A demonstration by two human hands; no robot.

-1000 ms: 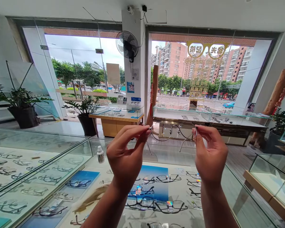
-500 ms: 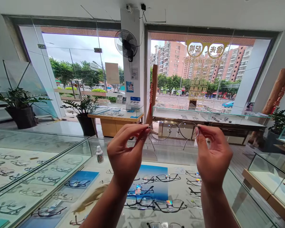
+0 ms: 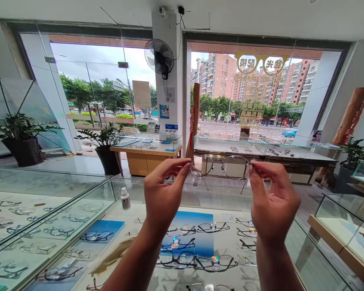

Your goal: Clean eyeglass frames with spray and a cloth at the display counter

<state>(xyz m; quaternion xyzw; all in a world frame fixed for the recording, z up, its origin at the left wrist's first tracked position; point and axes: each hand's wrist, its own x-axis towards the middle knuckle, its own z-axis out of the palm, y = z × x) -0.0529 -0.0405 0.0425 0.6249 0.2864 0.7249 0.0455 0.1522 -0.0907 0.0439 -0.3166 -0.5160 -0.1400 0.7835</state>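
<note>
A pair of round, thin-rimmed eyeglasses [image 3: 235,167] is held up in front of me over the glass counter, its temples hanging below the lenses. My left hand [image 3: 164,190] pinches one outer end of the frame between thumb and fingertips. At the opposite end, my right hand [image 3: 273,198] has the same pinch grip. The lenses are clear and show the background through them. Below my hands, rows of dark-framed eyeglasses [image 3: 214,227] lie under the glass, some over a blue card [image 3: 197,216].
A small white bottle [image 3: 125,199] stands on the counter left of my left hand. Another glass case [image 3: 346,226] is at the right. Across the floor are a wooden display table [image 3: 139,161], a potted plant [image 3: 107,157] and a wall fan [image 3: 159,58].
The eyeglasses have turned slightly, and their temples hang at different angles. My left hand has shifted a little rightward. Both hands keep their hold, and the whole view has moved slightly.
</note>
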